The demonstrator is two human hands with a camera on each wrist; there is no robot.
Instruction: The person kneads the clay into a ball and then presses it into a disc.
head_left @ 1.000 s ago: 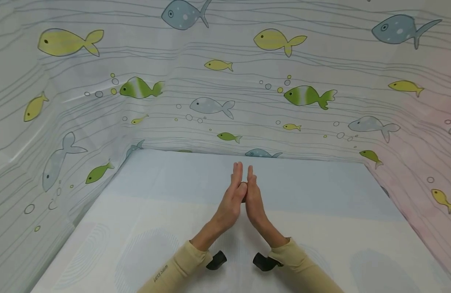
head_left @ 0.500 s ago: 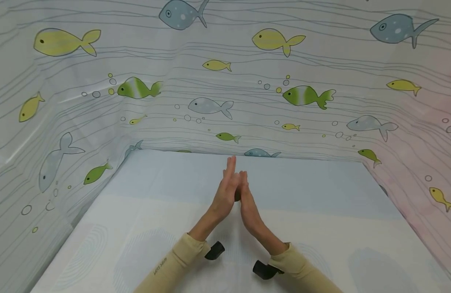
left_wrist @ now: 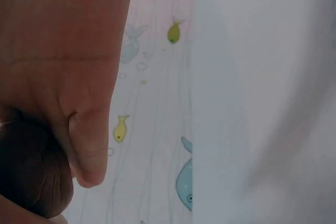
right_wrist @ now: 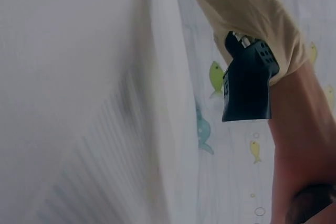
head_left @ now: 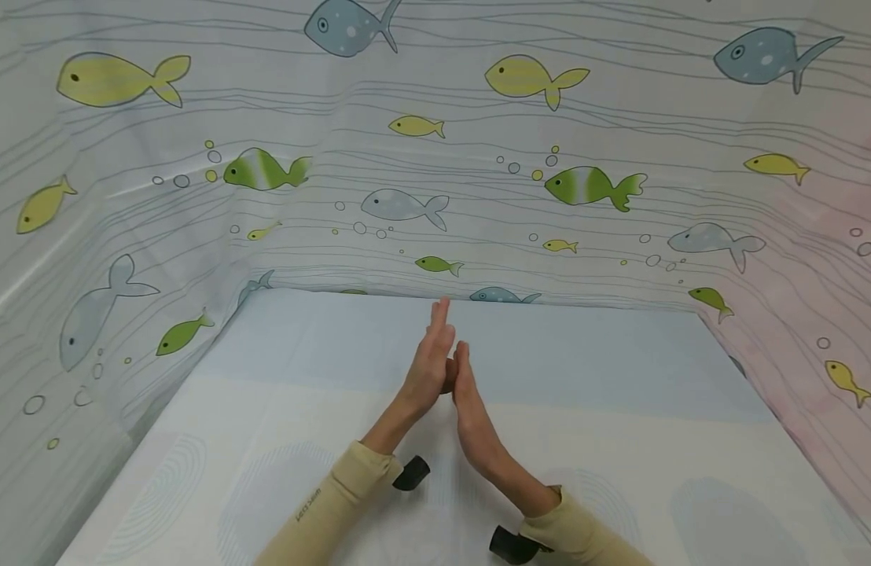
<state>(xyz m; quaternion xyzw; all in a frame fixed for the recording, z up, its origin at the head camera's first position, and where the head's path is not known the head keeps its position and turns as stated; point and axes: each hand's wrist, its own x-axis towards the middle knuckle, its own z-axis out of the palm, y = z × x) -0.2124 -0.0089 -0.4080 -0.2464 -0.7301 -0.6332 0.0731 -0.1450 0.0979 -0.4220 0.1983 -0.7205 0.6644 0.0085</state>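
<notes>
**Two flat palms pressed round a small dark lump**

Nearest the wearer, at 6 o'clock in the head view, two pale yellow knit sleeves rise from the lower edge, each with a small black wrist-mounted camera strapped under the cuff; the left one also shows in the right wrist view, hanging below the left cuff. From there both forearms angle inward toward 12 o'clock and meet over the middle of the pale blue and cream padded mat.

Above the mat the left hand and the right hand stand on edge, palm facing palm, fingers straight and close together. They are not level: the left hand's fingertips reach farther toward 12 o'clock, while the right hand sits lower, toward 6 o'clock. Between the palms lies a small dark brown, wrinkled, rounded lump, only a sliver of it showing in the head view. The left wrist view gives it more plainly, pressed against the skin at 8 o'clock with a finger just beside it. Neither hand curls round it; flat palms alone squeeze it. What it is made of cannot be told.

Beyond the hands, from 9 through 12 to 3 o'clock, a white plastic curtain printed with yellow, green and blue fish walls in the mat.
</notes>
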